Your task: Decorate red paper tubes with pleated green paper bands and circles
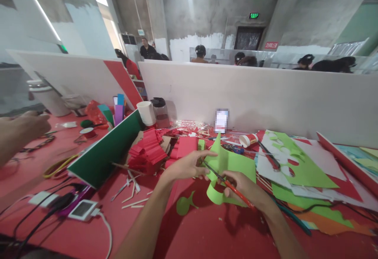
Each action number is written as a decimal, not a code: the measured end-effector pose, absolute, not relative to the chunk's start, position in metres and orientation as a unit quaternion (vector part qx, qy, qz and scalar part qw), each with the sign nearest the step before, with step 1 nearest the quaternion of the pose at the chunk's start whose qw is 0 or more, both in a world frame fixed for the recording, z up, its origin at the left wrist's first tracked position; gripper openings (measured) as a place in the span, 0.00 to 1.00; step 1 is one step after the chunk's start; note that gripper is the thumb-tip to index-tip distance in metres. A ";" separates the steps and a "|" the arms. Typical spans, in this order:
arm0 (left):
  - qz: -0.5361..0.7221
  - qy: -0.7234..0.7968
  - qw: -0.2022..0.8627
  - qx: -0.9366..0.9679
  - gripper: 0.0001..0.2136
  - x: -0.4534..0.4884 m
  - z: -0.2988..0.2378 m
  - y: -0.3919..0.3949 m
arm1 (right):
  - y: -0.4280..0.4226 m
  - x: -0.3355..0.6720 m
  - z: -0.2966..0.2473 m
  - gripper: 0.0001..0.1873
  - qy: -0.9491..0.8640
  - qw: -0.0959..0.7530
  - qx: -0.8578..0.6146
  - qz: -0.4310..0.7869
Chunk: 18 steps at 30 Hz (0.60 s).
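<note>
A bright green sheet of paper (240, 166) lies in front of me, with one part standing up and a curled strip (215, 195) at its near edge. My left hand (189, 165) is on its left side, index finger stretched along the paper and the other fingers bent round its edge. My right hand (240, 186) is closed on a slim red-handled tool (238, 193), whose dark shaft points up-left to my left fingers. What kind of tool it is I cannot make out. A green paper offcut (183, 206) rests on the red table below my left hand.
Folded red paper (147, 150) and thin wooden sticks (136, 203) lie left. Green sheets with cutouts (307, 164) are stacked right. Behind stand a phone (221, 120) and white cup (146, 113). A green board (109, 148) separates another person's hand (26, 131). Cables (59, 200) cross front left.
</note>
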State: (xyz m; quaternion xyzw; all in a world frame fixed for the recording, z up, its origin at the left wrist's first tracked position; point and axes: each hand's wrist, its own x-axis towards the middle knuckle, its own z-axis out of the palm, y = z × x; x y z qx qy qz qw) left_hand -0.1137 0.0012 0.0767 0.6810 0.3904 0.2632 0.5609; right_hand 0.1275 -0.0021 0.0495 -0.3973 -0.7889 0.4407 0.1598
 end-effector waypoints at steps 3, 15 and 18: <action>0.267 0.390 0.559 0.681 0.26 -0.113 0.077 0.001 | -0.002 0.127 0.051 0.14 -0.789 0.157 -0.396 0.443; 0.280 0.369 0.546 0.698 0.26 -0.113 0.072 0.002 | -0.001 0.127 0.050 0.15 -0.780 0.159 -0.397 0.457; 0.286 0.356 0.526 0.717 0.24 -0.116 0.069 0.003 | -0.001 0.128 0.051 0.13 -0.781 0.157 -0.394 0.459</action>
